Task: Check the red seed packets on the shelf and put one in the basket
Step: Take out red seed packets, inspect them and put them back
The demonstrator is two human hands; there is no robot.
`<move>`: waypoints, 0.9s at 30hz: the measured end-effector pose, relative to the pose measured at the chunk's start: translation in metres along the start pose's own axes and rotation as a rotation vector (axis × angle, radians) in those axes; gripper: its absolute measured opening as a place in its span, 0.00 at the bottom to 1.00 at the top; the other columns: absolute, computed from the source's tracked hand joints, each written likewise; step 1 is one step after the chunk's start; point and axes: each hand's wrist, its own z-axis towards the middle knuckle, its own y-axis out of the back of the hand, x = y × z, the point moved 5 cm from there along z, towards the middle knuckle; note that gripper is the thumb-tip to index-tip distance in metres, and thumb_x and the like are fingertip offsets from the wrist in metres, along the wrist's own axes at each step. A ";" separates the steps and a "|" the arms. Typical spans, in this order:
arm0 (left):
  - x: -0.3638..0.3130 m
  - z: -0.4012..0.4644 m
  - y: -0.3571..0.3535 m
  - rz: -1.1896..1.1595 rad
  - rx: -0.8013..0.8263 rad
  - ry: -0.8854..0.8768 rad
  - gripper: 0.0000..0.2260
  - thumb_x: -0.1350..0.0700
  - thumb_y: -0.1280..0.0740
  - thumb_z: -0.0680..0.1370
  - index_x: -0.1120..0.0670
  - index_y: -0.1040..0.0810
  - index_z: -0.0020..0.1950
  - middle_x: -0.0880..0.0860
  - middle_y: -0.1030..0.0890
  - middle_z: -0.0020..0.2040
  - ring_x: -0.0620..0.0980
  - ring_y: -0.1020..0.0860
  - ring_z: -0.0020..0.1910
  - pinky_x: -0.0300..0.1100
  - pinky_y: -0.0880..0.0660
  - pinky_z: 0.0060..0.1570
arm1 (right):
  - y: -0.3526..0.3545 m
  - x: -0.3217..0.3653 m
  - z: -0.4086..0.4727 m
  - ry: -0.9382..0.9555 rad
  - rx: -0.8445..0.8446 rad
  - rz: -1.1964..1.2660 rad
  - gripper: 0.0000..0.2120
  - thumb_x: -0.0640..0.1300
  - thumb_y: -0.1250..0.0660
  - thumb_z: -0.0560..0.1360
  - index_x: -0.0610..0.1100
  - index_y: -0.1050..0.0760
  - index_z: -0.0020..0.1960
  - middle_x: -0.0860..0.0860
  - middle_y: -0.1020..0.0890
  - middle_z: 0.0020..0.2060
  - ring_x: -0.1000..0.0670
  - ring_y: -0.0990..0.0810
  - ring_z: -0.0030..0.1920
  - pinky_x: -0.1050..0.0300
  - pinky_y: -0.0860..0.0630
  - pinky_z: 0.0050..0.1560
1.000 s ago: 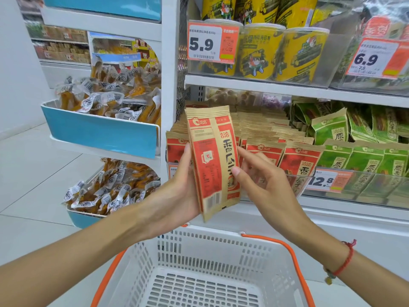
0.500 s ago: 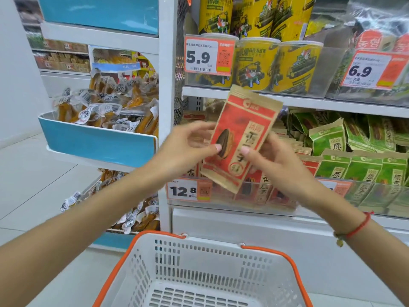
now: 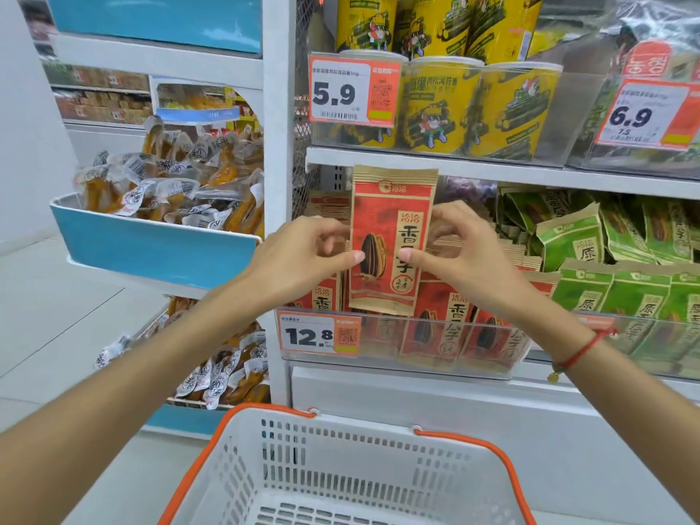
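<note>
From the head camera I see my left hand point(image 3: 303, 255) and right hand point(image 3: 460, 255) pinching one red seed packet point(image 3: 390, 236) by its side edges, thumbs on its front face, fingers curled behind. The packet stands upright with its front toward me, above the 12.8 price tag point(image 3: 320, 335) and in front of the row of red packets point(image 3: 450, 327) on the shelf. Right of that tag, behind the clear shelf guard, sit green packets point(image 3: 640, 297). Below the tag, nearest me, is the white basket point(image 3: 378, 445) with orange handles, nothing visible inside. Above the tag stand yellow canisters point(image 3: 477, 108).
</note>
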 end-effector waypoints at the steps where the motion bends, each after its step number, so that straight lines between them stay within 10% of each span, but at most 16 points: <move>1: 0.002 0.000 0.000 0.001 0.014 0.004 0.12 0.44 0.31 0.75 0.45 0.20 0.56 0.45 0.32 0.33 0.37 0.32 0.26 0.41 0.38 0.33 | 0.001 0.000 0.001 0.008 -0.026 -0.030 0.19 0.47 0.26 0.71 0.55 0.26 0.59 0.52 0.25 0.52 0.55 0.23 0.45 0.59 0.22 0.49; 11: 0.005 0.000 0.006 0.036 0.079 -0.012 0.09 0.44 0.28 0.73 0.45 0.21 0.49 0.45 0.32 0.33 0.40 0.33 0.27 0.42 0.37 0.34 | -0.014 0.006 -0.003 0.066 0.058 -0.077 0.19 0.46 0.29 0.74 0.50 0.28 0.63 0.53 0.21 0.53 0.56 0.24 0.38 0.56 0.22 0.42; 19: -0.004 0.003 0.011 0.100 -0.046 -0.053 0.16 0.35 0.31 0.69 0.40 0.21 0.54 0.45 0.25 0.45 0.45 0.26 0.44 0.45 0.27 0.42 | -0.004 0.013 0.009 0.020 0.116 -0.315 0.09 0.54 0.30 0.74 0.49 0.17 0.45 0.66 0.28 0.27 0.66 0.28 0.32 0.71 0.33 0.40; 22: -0.005 0.004 0.004 0.113 -0.073 -0.120 0.11 0.40 0.30 0.72 0.42 0.18 0.51 0.44 0.20 0.51 0.48 0.24 0.54 0.51 0.26 0.54 | -0.011 0.008 0.013 -0.023 0.211 -0.430 0.11 0.56 0.28 0.72 0.51 0.16 0.48 0.62 0.26 0.29 0.57 0.28 0.32 0.59 0.33 0.37; 27: -0.006 0.006 -0.011 0.304 -0.018 -0.183 0.10 0.41 0.31 0.74 0.44 0.16 0.49 0.45 0.16 0.42 0.48 0.22 0.44 0.42 0.31 0.44 | -0.025 0.009 0.017 0.050 0.332 -0.711 0.15 0.62 0.29 0.69 0.53 0.16 0.49 0.59 0.29 0.31 0.49 0.33 0.45 0.53 0.36 0.51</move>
